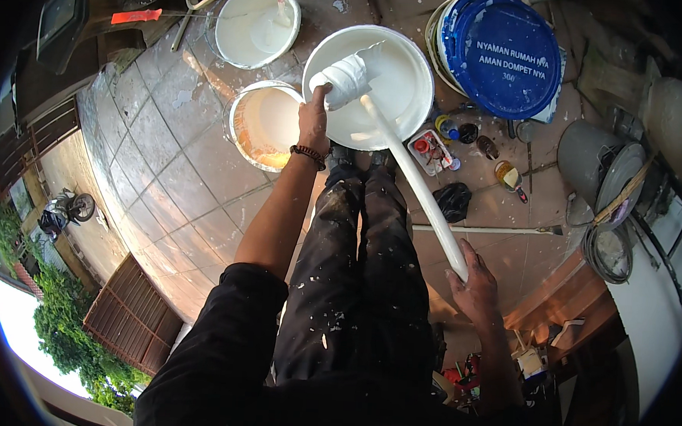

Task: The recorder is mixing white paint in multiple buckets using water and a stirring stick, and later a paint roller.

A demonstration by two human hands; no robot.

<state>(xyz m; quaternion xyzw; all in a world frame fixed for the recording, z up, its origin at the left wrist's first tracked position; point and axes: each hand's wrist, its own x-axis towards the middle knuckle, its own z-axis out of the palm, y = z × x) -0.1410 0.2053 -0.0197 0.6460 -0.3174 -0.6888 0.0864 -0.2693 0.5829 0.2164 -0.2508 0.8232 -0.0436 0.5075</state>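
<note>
Nearest are black, paint-flecked trousers, on the wearer's side of a wide, round white tub set on the tiled floor. To the right of these, out from the tub's lower right, the right hand has its grip clamped around the near end of a long, smooth white pole. The pole slants up across the tub's near-right rim, its far end inside the tub's outline beside a stubby, paint-coated white cylinder; whether the two are joined I cannot tell. The left hand, a dark beaded bracelet on its wrist, is at the tub's left rim, its grip closed on the left edge of that cylinder, which is tilted over the left part of the tub.

A crumpled black plastic bag lies below the tub's right side. Just left of the tub stands a white pail streaked with orange. Just right of it are a small white tray of red items and a large, round blue plastic lid. Beyond the tub's upper left sits a white plastic pail. Well apart to the tub's left stands a motorbike.
</note>
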